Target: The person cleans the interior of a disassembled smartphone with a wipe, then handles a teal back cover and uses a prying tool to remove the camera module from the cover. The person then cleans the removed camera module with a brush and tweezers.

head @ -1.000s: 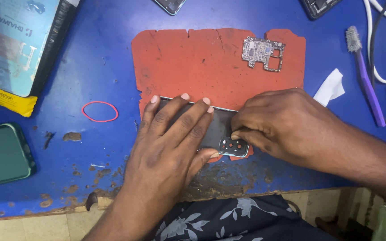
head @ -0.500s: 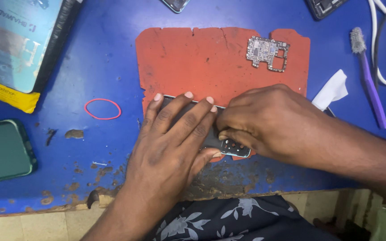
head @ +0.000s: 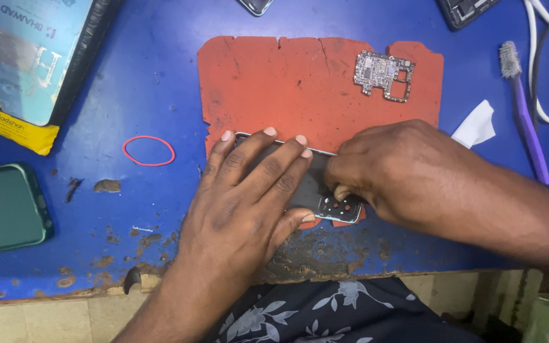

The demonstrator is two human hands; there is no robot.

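Note:
A dark phone body (head: 318, 190) lies face down on the near edge of a red rubber mat (head: 287, 82). My left hand (head: 249, 197) lies flat on it with fingers spread, pressing it down. My right hand (head: 395, 171) is curled over the phone's right end, fingertips at the camera-hole area; whether it pinches a small part or tool is hidden. A bare green circuit board (head: 384, 74) rests on the mat's far right corner, apart from both hands.
On the worn blue table (head: 128, 82): a red rubber band (head: 149, 150), a green phone case (head: 4, 208) at left, a box with a yellow pouch (head: 27, 70) far left, a purple toothbrush (head: 525, 108), a white paper scrap (head: 476, 125), white cables (head: 548, 76) right.
My right hand has slid a little left along the phone's right end. My left hand stays flat on the phone. The view has shifted slightly.

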